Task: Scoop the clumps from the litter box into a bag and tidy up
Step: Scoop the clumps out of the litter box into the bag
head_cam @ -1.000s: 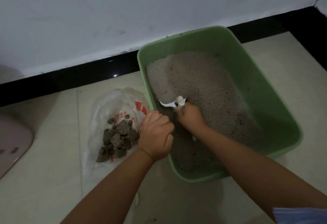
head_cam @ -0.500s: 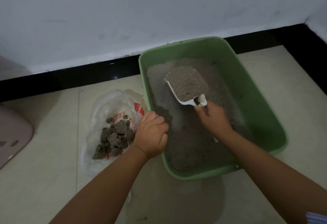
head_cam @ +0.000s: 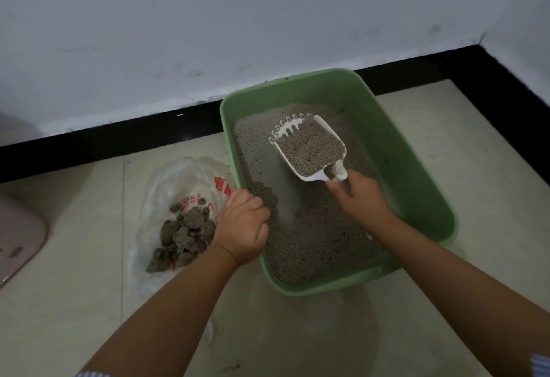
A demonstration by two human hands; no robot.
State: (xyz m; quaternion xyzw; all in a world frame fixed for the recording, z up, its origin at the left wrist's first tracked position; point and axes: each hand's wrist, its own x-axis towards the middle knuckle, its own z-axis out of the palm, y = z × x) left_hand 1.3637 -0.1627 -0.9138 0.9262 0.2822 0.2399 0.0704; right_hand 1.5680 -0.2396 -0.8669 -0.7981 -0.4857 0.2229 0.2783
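Pale floor tiles (head_cam: 74,272) meet a black skirting under a white wall, and a green litter box (head_cam: 416,192) sits close to that wall with grey litter (head_cam: 309,245) spread through it. Over the far half of the box the right hand (head_cam: 361,198) is wrapped around the handle of a white slotted scoop (head_cam: 309,147), which is lifted clear of the bed and heaped with loose litter; its long axis runs from the hand away and to the left, toothed edge toward the wall. Whether a clump hides in that load cannot be told. The left hand (head_cam: 242,227), fingers curled, grips the box's near-left rim. Just beside that rim, to the left of both hands, lies the clear plastic bag (head_cam: 178,180) holding a pile of dark clumps (head_cam: 183,233). Any clump left after sifting must travel leftward across the rim and past the left hand, which sits nearer the bag.
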